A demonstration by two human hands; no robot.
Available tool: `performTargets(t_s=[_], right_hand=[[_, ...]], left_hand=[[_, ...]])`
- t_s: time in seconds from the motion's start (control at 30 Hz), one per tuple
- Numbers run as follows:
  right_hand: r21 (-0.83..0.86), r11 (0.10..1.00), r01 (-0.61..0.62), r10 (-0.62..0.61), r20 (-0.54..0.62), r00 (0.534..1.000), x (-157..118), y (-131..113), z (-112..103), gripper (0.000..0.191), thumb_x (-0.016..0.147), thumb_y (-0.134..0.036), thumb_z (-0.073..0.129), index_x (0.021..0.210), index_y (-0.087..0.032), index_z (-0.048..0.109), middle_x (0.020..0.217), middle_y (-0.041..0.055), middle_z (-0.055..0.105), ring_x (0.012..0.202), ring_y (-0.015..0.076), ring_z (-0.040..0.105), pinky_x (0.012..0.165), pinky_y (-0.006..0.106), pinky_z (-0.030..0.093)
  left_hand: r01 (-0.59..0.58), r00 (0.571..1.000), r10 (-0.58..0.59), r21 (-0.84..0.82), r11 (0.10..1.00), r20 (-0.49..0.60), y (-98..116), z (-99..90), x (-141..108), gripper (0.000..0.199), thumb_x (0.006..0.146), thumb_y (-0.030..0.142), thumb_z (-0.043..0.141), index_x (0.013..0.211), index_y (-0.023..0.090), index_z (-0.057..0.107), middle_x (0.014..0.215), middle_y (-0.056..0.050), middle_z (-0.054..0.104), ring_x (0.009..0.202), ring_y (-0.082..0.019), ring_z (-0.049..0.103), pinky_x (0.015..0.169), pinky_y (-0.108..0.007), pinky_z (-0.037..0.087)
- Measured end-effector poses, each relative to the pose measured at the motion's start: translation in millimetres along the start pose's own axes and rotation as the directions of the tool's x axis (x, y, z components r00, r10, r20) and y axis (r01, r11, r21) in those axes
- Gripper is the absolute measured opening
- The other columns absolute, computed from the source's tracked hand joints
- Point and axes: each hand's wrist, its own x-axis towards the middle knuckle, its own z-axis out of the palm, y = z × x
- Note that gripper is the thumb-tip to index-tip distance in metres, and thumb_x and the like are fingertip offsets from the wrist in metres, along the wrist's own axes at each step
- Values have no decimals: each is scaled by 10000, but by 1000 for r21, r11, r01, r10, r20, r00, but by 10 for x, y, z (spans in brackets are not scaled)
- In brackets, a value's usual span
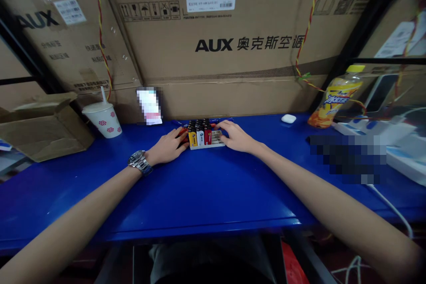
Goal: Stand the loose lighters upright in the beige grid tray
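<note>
A white tray with small compartments stands on the blue table, its left part filled with upright lighters with black tops. In its front row are a yellow lighter, a white lighter and a red lighter; compartments at the right show no lighters. My left hand, wearing a metal watch, lies beside the tray's left end, fingers apart and touching red lighters there. My right hand curves its fingers around the tray's right end, thumb at the front. Its fingertips are partly hidden.
Blue lighters lie behind the tray. Along the back stand a paper cup with a straw, a phone, a white earbud case and a drink bottle. An open carton sits left; white power strips lie right.
</note>
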Motion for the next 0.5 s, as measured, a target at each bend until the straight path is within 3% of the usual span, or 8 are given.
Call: performTargets(t_s=[0.1,0.23,0.37,0.5], right_hand=[[-66,998,1,1,34,999,-1,6,-1,349,804,-137,405,1110,-145,574,1185,127,588,1118,253,516,917,395,409],[-129,987,-95,99,24,995,8,93,-36,361,836,-148,372,1124,-173,589,1208,107,587,1126,260,510,927,414,402],[-223,961,-164,182,65,981,-6,286,-42,411,893,-216,345,1255,-191,540,1341,113,512,1189,306,469,925,461,399],[-307,945,-114,169,160,972,-33,400,-70,458,933,-293,338,1364,-187,451,1413,137,455,1248,331,428,938,494,383]], left_hand=[[-45,997,44,18,999,66,-9,-32,2,443,946,410,305,1241,186,548,1321,-129,523,1155,-264,528,952,-400,428],[-64,992,58,54,996,115,64,-135,-28,404,946,365,320,1134,171,621,1134,-128,627,973,-226,607,869,-363,458],[-75,981,62,65,995,186,132,-291,-78,383,928,370,361,968,180,691,888,-98,682,780,-190,618,759,-321,462],[-93,962,73,62,994,261,186,-454,-135,372,894,408,411,847,212,724,694,-61,669,600,-167,574,620,-298,424]])
